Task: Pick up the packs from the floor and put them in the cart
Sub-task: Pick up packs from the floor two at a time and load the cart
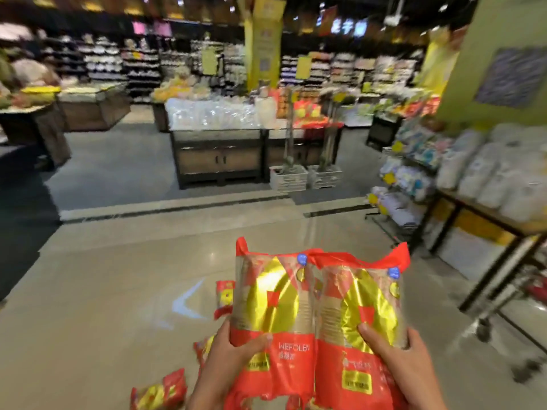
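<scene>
Holding two packs (319, 315) (label "WEFOLEN") | left hand (233, 353) grip: grasping | right hand (399, 359) grip: grasping

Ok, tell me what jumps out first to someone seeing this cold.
Two red-and-gold packs fill the lower middle, held side by side: the left hand grips one, the right hand the other. More red packs lie on the shiny floor at lower left. Blurred store shelves stand at right.
</scene>
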Available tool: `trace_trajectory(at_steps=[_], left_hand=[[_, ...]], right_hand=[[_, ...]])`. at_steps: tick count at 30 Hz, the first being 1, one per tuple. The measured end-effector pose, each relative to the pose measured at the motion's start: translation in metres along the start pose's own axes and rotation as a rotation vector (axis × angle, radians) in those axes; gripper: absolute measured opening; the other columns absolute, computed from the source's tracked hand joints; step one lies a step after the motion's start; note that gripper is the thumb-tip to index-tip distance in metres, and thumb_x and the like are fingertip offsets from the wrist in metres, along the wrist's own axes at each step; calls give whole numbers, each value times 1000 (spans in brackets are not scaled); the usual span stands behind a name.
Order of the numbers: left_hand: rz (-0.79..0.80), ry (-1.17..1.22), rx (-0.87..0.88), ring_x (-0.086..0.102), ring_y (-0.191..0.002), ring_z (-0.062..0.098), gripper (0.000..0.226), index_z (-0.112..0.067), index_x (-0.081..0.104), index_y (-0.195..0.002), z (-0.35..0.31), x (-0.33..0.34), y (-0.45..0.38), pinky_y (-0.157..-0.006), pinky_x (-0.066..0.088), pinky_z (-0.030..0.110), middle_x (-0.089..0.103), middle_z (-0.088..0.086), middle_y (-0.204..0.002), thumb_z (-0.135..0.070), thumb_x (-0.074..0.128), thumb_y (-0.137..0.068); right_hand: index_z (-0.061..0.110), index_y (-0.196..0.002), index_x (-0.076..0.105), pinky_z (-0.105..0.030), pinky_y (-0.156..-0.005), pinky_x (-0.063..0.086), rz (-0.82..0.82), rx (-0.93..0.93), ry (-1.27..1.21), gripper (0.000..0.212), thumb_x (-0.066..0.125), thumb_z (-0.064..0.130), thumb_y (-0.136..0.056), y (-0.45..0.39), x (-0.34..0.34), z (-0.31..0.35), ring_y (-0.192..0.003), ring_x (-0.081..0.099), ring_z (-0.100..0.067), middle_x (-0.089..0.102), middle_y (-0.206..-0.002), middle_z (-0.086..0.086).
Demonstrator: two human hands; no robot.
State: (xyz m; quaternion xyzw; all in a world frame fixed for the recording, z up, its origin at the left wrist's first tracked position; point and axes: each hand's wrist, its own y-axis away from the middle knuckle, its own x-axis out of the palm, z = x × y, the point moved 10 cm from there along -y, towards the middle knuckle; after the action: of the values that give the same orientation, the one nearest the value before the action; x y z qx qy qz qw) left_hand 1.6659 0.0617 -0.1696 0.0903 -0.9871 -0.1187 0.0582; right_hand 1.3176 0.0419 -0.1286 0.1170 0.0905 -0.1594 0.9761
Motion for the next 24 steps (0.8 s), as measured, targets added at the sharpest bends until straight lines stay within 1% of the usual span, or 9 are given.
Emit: trace_trajectory(at_steps=[3, 5, 8, 11, 15, 19, 21, 23, 24], left_hand=[[93, -84, 31, 76, -88, 22, 71, -22, 65, -121, -9, 79, 0, -76, 56, 20, 79, 7, -101, -23, 98, -58], [149, -112, 35, 78, -84, 24, 79, -20, 65, -120, -7, 134, 2, -71, 60, 27, 80, 7, -96, -26, 99, -49], [231, -130, 9, 78, -88, 29, 101, -21, 65, -121, 10, 222, 5, -81, 62, 46, 80, 7, -99, -43, 100, -30], [270, -151, 28, 78, -83, 23, 100, -25, 67, -112, 19, 307, 8, -72, 62, 37, 81, 2, -93, -50, 99, -21], [367, -170, 1, 78, -89, 25, 106, -30, 63, -124, 42, 411, 2, -83, 61, 46, 80, 4, -101, -52, 102, -28], [463, -143, -37, 78, -92, 27, 105, -26, 62, -123, 54, 509, 0, -88, 59, 50, 80, 5, -101, -42, 104, -29], [475, -144, -10, 77, -81, 9, 91, -29, 63, -111, 49, 562, 0, -78, 60, 32, 80, -12, -86, -37, 104, -29], [489, -166, 7, 71, -65, -9, 70, -31, 62, -105, 48, 609, -5, -60, 53, 12, 73, -28, -68, -17, 101, -49], [514, -179, 3, 72, -65, -6, 67, -27, 65, -108, 54, 634, -12, -57, 52, 10, 75, -23, -70, -12, 99, -53]], right_hand=[[16, -111, 65, -36, -76, 54, -89, 12, -59, 78, 101, 40, -46, -3, -78, -11, -72, 72, -16, 72, -89, 6], [16, -107, 69, -31, -64, 54, -112, 9, -95, 80, 103, 42, -39, -8, -125, -18, -68, 75, -15, 77, -88, 0], [18, -107, 69, -30, -62, 54, -179, 24, -155, 78, 99, 42, -40, -19, -204, -37, -74, 75, -17, 78, -89, 0], [15, -105, 71, -35, -70, 60, -220, 16, -200, 83, 103, 43, -34, -29, -280, -54, -75, 78, -19, 80, -85, -1], [8, -100, 76, -17, -51, 55, -316, 14, -266, 51, 100, 13, -55, -40, -375, -63, -67, 77, -12, 80, -79, -3], [14, -103, 77, -34, -75, 60, -377, 49, -236, 74, 104, 39, -39, -72, -451, -96, -80, 78, -13, 81, -88, 2], [18, -102, 77, -40, -85, 60, -435, 63, -209, 83, 101, 53, -30, -89, -488, -113, -83, 78, -14, 81, -90, 5], [18, -98, 74, -37, -79, 60, -508, 102, -198, 80, 102, 51, -30, -108, -523, -128, -80, 76, -17, 80, -87, 4], [17, -95, 73, -34, -72, 58, -551, 118, -199, 73, 103, 43, -35, -118, -542, -135, -79, 75, -18, 79, -87, 2]])
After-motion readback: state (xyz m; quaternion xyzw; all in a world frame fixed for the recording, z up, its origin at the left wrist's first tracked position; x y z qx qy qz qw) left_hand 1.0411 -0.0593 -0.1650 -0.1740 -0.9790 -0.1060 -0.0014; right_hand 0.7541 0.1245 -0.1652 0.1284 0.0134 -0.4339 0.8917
